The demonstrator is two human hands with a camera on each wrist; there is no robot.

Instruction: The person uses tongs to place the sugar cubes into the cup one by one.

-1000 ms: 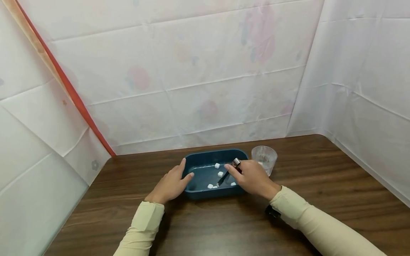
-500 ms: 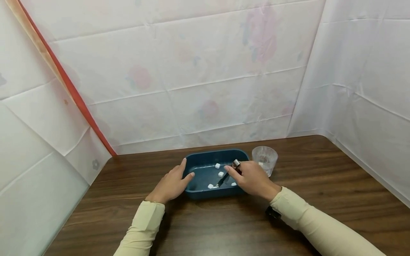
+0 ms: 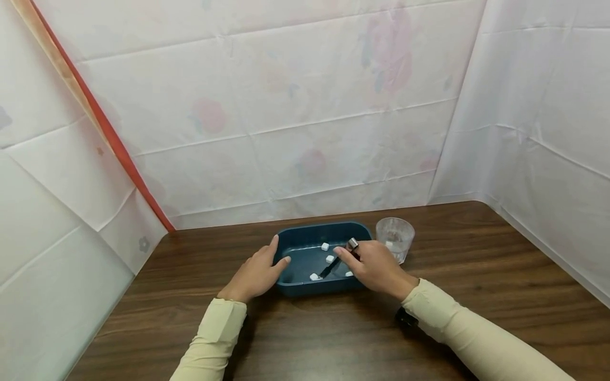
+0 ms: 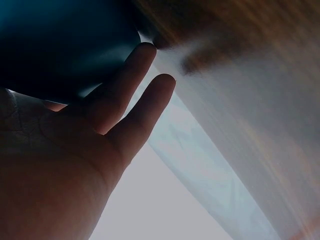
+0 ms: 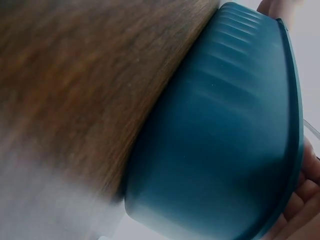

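Observation:
In the head view my left hand (image 3: 254, 272) rests at the left end of a dark blue tray (image 3: 314, 288), its fingers fairly straight along the outer wall and the thumb over the rim. From the left wrist view, two fingers (image 4: 145, 107) extend beside the tray. My right hand (image 3: 381, 264) grips slim black tongs (image 3: 331, 266) with a shiny silver bend, over the tray's right side. Their tips point down at the tray floor, right beside a white cube (image 3: 314, 277) near the front wall. More white cubes lie around, one in the middle (image 3: 330, 259) and one farther back (image 3: 325, 246).
A clear glass (image 3: 395, 238) stands just right of the tray, behind my right hand, with something white inside. The wooden table (image 3: 333, 338) meets a white patterned sheet (image 3: 295, 132) at the back. Another sheet hangs on each side.
The tong tips have shifted slightly left and down by the front wall, covering a small white piece that showed there before. Both hands stay in nearly the same place.

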